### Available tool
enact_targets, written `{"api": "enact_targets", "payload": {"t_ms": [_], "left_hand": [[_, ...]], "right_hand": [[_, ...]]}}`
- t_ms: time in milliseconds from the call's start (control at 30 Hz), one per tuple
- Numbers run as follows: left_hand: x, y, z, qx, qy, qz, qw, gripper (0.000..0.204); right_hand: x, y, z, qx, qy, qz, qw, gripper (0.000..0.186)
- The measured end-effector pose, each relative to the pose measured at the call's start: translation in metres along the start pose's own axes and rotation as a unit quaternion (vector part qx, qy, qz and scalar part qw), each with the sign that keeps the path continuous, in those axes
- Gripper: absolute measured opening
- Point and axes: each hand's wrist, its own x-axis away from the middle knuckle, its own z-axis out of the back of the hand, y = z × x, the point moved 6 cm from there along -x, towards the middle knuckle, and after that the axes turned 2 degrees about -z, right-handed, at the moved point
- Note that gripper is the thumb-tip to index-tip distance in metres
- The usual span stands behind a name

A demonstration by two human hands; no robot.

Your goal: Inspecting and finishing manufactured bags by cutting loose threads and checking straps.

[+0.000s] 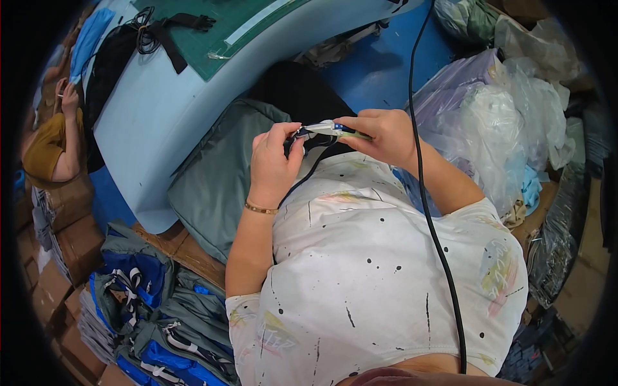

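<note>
Both of my hands are raised close together above my lap. My right hand [384,135] grips a small slim tool [338,128] with pale, blue and green parts; its exact kind is hard to make out. The pale end of it reaches toward my left hand [275,161], whose thumb and fingers pinch a black cord or strap end. From there the black cord [313,168] runs down across my shirt. A grey-green fabric piece [215,174], like a bag, lies by my left forearm, partly under the table's edge.
A light blue table [141,148] curves along the left, with a green cutting mat [225,38] and a black buckle strap [168,48]. Grey and blue bags [167,315] are piled lower left. Plastic-wrapped goods [496,122] stand right. A black cable [430,219] hangs before me. Another person [58,141] sits far left.
</note>
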Motion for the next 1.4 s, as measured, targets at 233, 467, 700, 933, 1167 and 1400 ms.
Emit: {"api": "enact_targets", "payload": {"t_ms": [233, 467, 700, 933, 1167, 1400], "left_hand": [[0.0, -0.017, 0.0, 0.145, 0.004, 0.086, 0.986, 0.022], [0.002, -0.041, -0.002, 0.443, 0.023, 0.151, 0.884, 0.021], [0.015, -0.067, 0.01, 0.606, 0.096, 0.17, 0.771, 0.017], [0.029, -0.101, 0.005, 0.716, 0.115, 0.141, 0.674, 0.015], [0.034, -0.114, 0.0, 0.76, 0.099, 0.16, 0.623, 0.021], [0.013, -0.078, 0.009, 0.596, 0.16, 0.298, 0.728, 0.025]], "right_hand": [[-0.033, 0.022, 0.027, -0.06, 0.132, -0.037, 0.989, 0.031], [-0.132, 0.026, 0.017, 0.12, 0.271, 0.057, 0.953, 0.035], [-0.217, 0.017, 0.029, 0.148, 0.232, 0.086, 0.958, 0.026], [-0.219, -0.011, 0.044, 0.308, 0.228, 0.022, 0.923, 0.023], [-0.164, -0.04, -0.035, -0.178, -0.107, 0.243, 0.948, 0.031], [-0.109, -0.077, -0.063, -0.041, -0.088, 0.402, 0.911, 0.041]]}}
